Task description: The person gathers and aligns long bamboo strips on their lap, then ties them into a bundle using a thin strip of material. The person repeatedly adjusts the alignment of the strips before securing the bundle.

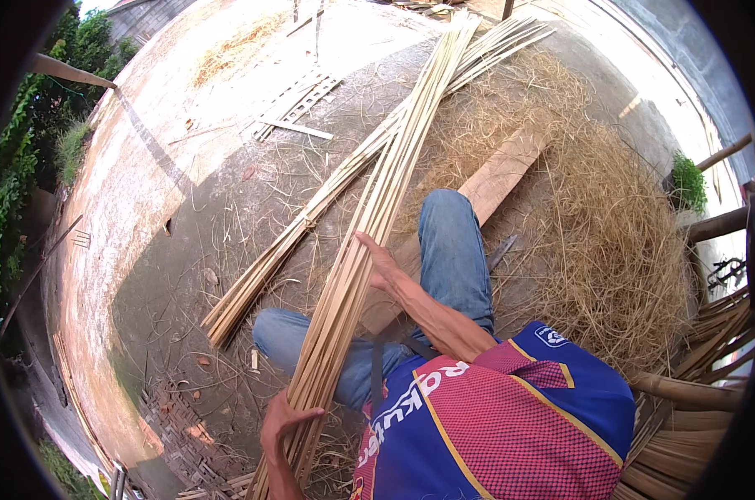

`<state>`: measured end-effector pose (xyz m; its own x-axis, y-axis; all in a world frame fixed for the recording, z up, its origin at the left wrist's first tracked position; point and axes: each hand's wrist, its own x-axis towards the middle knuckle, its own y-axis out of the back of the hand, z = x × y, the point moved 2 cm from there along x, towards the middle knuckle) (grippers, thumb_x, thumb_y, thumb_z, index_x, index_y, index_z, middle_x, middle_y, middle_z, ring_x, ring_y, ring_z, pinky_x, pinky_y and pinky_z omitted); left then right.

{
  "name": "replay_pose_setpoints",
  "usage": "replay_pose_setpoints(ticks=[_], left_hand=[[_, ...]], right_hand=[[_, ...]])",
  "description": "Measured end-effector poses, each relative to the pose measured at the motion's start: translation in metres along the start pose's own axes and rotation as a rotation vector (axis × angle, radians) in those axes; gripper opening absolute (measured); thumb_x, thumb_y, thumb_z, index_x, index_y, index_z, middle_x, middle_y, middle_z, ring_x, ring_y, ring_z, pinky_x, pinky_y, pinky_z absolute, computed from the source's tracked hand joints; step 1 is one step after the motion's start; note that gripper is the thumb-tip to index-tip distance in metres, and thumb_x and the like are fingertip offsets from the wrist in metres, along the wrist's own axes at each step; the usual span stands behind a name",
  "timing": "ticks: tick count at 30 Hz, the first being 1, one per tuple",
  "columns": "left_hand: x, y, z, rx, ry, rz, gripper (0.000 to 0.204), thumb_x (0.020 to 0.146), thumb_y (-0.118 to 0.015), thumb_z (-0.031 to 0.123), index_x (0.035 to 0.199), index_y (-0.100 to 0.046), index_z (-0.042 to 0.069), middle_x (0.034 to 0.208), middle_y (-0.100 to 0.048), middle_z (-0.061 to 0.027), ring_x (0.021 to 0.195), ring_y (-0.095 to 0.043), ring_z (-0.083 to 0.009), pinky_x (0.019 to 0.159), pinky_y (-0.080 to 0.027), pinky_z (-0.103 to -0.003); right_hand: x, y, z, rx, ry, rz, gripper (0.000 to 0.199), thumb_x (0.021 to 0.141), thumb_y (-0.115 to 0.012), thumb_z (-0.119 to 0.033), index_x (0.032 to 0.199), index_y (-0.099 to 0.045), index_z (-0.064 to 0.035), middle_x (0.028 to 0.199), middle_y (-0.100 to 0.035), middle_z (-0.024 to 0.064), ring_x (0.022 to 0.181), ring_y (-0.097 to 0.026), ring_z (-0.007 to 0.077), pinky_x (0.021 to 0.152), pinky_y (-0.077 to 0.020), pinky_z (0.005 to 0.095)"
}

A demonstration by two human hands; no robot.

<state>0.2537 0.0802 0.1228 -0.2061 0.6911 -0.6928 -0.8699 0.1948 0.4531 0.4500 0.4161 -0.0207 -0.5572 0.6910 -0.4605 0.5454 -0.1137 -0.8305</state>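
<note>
A long bundle of pale split bamboo strips [338, 312] slants across my lap, its far end reaching over the ground. My left hand [282, 423] grips it near the close end, thumb laid across the strips. Farther up, my right hand [381, 265] is wrapped round the bundle's right side, with some fingers hidden beneath. Under its far part lies a second bamboo bundle [269, 265], tied round its middle, on the ground to the left. A wooden plank [504, 173] runs beside my raised knee. The blade of a knife [502, 251] shows right of that knee.
A large heap of dry bamboo shavings [607, 225] covers the right side. Slatted pieces [298, 104] and a flat strip [296, 128] lie ahead on the concrete. More bamboo strips [686, 450] are stacked at the lower right, near a pole [686, 392]. Woven matting [198, 450] lies lower left.
</note>
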Motion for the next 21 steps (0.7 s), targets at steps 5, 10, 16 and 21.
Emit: replay_pose_setpoints(ticks=[5,10,16,21], left_hand=[[0.003,-0.003,-0.015,-0.126,0.001,-0.03,0.066,0.064,-0.096,0.033,0.113,-0.071,-0.003,0.099,-0.077,-0.0136,0.084,-0.073,-0.0193,0.078,-0.059,-0.035],[0.019,-0.001,-0.024,-0.143,0.096,-0.082,0.066,0.065,-0.096,0.034,0.113,-0.071,-0.004,0.102,-0.076,-0.0125,0.088,-0.073,-0.019,0.081,-0.058,-0.034],[0.029,0.004,0.01,0.035,-0.024,0.048,0.074,0.065,-0.093,0.046,0.113,-0.071,-0.005,0.103,-0.075,-0.0217,0.096,-0.074,-0.0287,0.086,-0.056,-0.039],[0.043,0.018,0.031,0.189,0.028,0.166,0.078,0.061,-0.093,0.053,0.106,-0.063,-0.004,0.1,-0.072,-0.0263,0.097,-0.073,-0.0355,0.085,-0.055,-0.043]], right_hand=[[-0.031,-0.037,-0.016,-0.036,0.091,0.007,0.037,0.092,-0.076,-0.021,0.117,-0.059,-0.0002,0.1,-0.069,0.0151,0.091,-0.073,0.0298,0.08,-0.065,0.0493],[-0.027,-0.028,-0.019,-0.032,0.091,0.044,0.037,0.092,-0.076,-0.02,0.118,-0.059,0.0005,0.101,-0.069,0.0138,0.091,-0.072,0.0272,0.079,-0.0654,0.0458],[0.033,0.021,-0.024,0.012,0.017,0.029,0.04,0.096,-0.067,-0.025,0.123,-0.058,0.0027,0.105,-0.068,0.017,0.094,-0.071,0.0293,0.083,-0.0634,0.0477],[0.049,0.008,-0.03,0.106,-0.047,-0.064,0.051,0.098,-0.052,-0.033,0.129,-0.056,0.0065,0.112,-0.066,0.0237,0.106,-0.067,0.0348,0.096,-0.0573,0.0517]])
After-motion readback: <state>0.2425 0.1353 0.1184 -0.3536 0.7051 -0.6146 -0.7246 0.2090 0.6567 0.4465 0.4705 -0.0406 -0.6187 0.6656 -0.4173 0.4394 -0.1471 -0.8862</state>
